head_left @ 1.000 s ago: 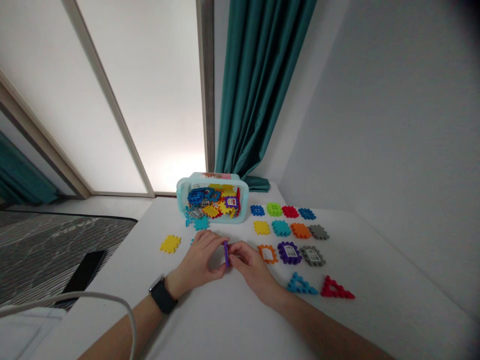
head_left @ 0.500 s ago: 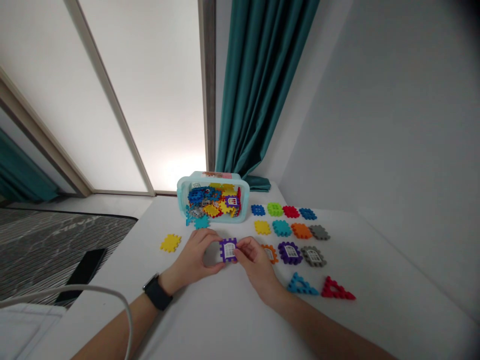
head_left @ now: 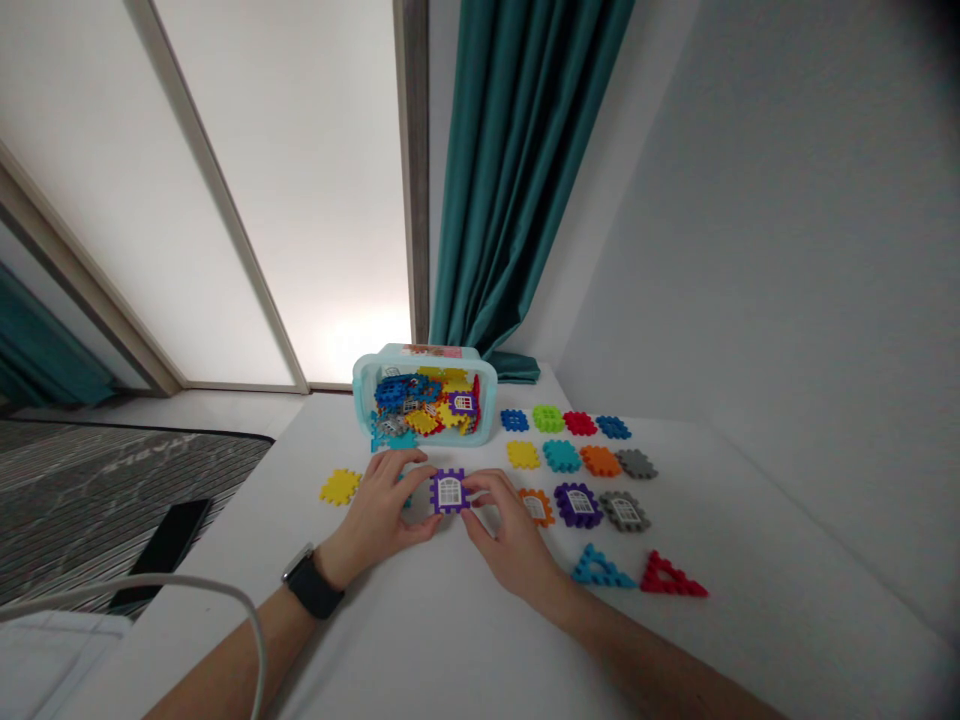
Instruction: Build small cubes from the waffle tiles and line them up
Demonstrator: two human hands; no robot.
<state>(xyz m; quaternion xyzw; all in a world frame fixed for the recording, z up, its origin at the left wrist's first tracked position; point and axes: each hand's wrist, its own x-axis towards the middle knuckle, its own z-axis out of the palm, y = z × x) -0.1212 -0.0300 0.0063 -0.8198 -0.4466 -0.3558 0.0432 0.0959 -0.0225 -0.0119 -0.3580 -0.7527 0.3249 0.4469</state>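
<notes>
Between my two hands is a purple window building tile [head_left: 450,492], square with notched edges and a white window in its middle. My left hand [head_left: 384,510] holds it at its left corners, with the thumb below and a finger above. The thumb and fingers of my right hand [head_left: 510,535] grip the right side. A bit of blue [head_left: 406,490] shows through the gap in my left hand; most of it is hidden. Left of that hand lies a yellow tile [head_left: 340,487]. An orange window tile [head_left: 537,507] is partly behind my right hand.
A pale blue tub [head_left: 489,400] full of mixed tiles lies on its side on the white table [head_left: 420,640]. Rows of coloured tiles, including a purple window tile [head_left: 578,505], are at right, above a blue triangle [head_left: 602,568] and red triangle [head_left: 671,576]. A cable [head_left: 187,577] crosses lower left.
The purple window tile has turned to face me more squarely and shifted slightly left. My right fingers have spread from its right edge toward its upper and lower corners.
</notes>
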